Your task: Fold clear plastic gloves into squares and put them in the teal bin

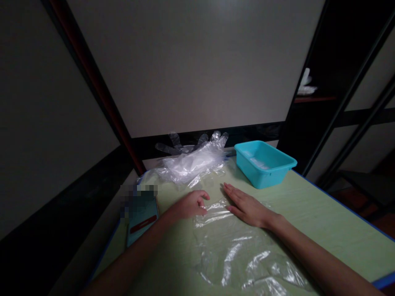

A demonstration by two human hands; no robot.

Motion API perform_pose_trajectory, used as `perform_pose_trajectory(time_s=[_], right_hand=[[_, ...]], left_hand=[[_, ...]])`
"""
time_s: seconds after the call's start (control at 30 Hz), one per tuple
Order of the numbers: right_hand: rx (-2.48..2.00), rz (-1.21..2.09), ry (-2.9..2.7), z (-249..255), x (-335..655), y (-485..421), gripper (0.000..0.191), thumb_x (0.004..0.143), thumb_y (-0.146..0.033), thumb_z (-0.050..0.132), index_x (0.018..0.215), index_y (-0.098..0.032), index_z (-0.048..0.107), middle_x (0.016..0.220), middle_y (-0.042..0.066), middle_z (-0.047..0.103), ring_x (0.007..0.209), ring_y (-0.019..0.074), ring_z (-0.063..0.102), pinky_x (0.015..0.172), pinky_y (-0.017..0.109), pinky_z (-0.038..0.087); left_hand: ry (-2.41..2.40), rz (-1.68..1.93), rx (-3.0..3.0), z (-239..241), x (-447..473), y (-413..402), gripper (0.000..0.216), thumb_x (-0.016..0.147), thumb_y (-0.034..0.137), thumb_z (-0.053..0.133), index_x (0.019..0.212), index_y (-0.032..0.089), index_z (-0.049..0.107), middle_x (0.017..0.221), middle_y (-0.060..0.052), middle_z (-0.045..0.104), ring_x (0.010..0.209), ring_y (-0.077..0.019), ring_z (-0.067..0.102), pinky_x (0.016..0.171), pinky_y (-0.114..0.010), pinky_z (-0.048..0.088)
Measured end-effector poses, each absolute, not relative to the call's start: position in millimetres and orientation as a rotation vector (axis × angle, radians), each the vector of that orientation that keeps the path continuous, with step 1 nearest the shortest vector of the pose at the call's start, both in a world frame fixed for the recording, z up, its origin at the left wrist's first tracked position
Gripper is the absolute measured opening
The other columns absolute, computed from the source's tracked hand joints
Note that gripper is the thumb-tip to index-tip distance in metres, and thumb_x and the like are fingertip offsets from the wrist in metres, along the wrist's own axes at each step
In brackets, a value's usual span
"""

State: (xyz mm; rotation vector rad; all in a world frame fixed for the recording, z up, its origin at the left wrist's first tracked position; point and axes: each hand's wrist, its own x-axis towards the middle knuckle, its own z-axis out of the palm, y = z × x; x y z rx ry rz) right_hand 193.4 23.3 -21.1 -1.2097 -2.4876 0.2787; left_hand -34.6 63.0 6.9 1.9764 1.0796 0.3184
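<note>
A clear plastic sheet [240, 255] lies spread on the green table [324, 222]. My right hand [245, 205] rests flat on its far edge with fingers stretched out and together. My left hand [191, 204] sits at the sheet's left corner, fingers curled in a pinch on the plastic's edge. Behind both hands lies a pile of clear plastic gloves [193, 158].
A turquoise plastic tub [263, 164] stands at the table's far right. A phone [142, 218] with a red bar on its screen lies at the left edge. Dark frame bars and a pale wall rise behind. A dark shelf stands to the right.
</note>
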Motion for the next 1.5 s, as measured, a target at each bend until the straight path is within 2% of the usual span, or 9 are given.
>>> perform_pose_trajectory(time_s=[0.17,0.27,0.37,0.47,0.6,0.7,1.0,1.23,1.5], right_hand=[[-1.230,0.271,-2.508,-19.4,198.2,24.0,0.060,0.088,-0.044,0.028,0.136,-0.010,0.017,0.141,0.011,0.012,0.129,0.0188,0.012,0.105,0.036,0.018],[-1.243,0.259,-2.533,-18.2,199.5,23.8,0.061,0.088,-0.046,0.027,0.135,-0.009,0.017,0.141,0.012,0.012,0.129,0.0190,0.011,0.105,0.036,0.018],[-1.231,0.255,-2.541,-18.6,198.9,23.8,0.061,0.088,-0.045,0.027,0.135,-0.009,0.017,0.141,0.012,0.014,0.128,0.0200,0.013,0.105,0.038,0.018],[-1.223,0.269,-2.540,-19.5,198.0,24.2,0.058,0.088,-0.043,0.028,0.136,-0.011,0.017,0.140,0.011,0.015,0.128,0.0210,0.015,0.104,0.040,0.018],[-1.234,0.265,-2.537,-18.7,196.7,24.8,0.054,0.089,-0.037,0.027,0.136,-0.012,0.017,0.140,0.010,0.017,0.128,0.0201,0.016,0.104,0.040,0.019],[-1.220,0.268,-2.514,-17.7,194.7,24.3,0.051,0.089,-0.033,0.027,0.135,-0.012,0.020,0.140,0.009,0.018,0.128,0.0199,0.016,0.104,0.040,0.019],[-1.236,0.242,-2.562,-23.9,189.8,23.8,0.051,0.087,-0.030,0.029,0.134,-0.010,0.024,0.139,0.011,0.020,0.127,0.0207,0.019,0.104,0.039,0.019],[-1.265,0.229,-2.554,-26.8,189.1,23.7,0.052,0.088,-0.034,0.028,0.134,-0.012,0.023,0.140,0.010,0.019,0.128,0.0203,0.017,0.104,0.040,0.019],[-1.273,0.212,-2.549,-27.1,189.7,22.9,0.052,0.088,-0.037,0.027,0.135,-0.014,0.022,0.140,0.009,0.020,0.128,0.0200,0.018,0.104,0.039,0.018]], left_hand=[[1.228,0.425,2.127,1.5,-35.3,63.9,0.033,0.063,0.011,0.050,0.095,0.015,0.050,0.061,0.006,0.048,0.057,-0.0103,0.047,0.051,-0.019,0.034],[1.350,0.479,2.233,-1.6,-35.8,64.4,0.035,0.063,0.006,0.046,0.096,0.016,0.051,0.063,0.004,0.048,0.064,-0.0128,0.050,0.061,-0.022,0.037],[1.444,0.559,2.314,-0.3,-33.0,58.5,0.040,0.065,0.003,0.043,0.102,0.016,0.049,0.082,-0.002,0.053,0.086,-0.0184,0.050,0.079,-0.030,0.036],[1.473,0.651,2.424,3.5,-22.6,45.6,0.041,0.067,0.002,0.042,0.104,0.018,0.049,0.104,-0.006,0.048,0.105,-0.0215,0.041,0.092,-0.035,0.029],[1.272,0.695,2.574,2.9,-3.5,26.3,0.037,0.070,0.007,0.043,0.105,0.017,0.050,0.110,-0.006,0.048,0.108,-0.0188,0.041,0.095,-0.031,0.032],[1.141,0.629,2.555,-4.5,4.5,18.0,0.042,0.074,0.012,0.042,0.117,0.015,0.043,0.123,-0.009,0.044,0.115,-0.0187,0.038,0.098,-0.032,0.031],[1.104,0.313,2.752,-16.0,1.3,17.6,0.050,0.085,0.026,0.033,0.130,0.006,0.026,0.137,-0.014,0.026,0.127,-0.0201,0.020,0.105,-0.035,0.019],[1.155,0.219,2.812,-15.2,-3.9,15.1,0.050,0.087,0.033,0.030,0.133,0.014,0.022,0.140,-0.006,0.020,0.129,-0.0178,0.013,0.105,-0.037,0.013],[1.137,0.254,2.803,-15.3,-4.5,16.1,0.050,0.086,0.032,0.034,0.132,0.016,0.025,0.140,-0.006,0.022,0.129,-0.0185,0.015,0.105,-0.038,0.015]])
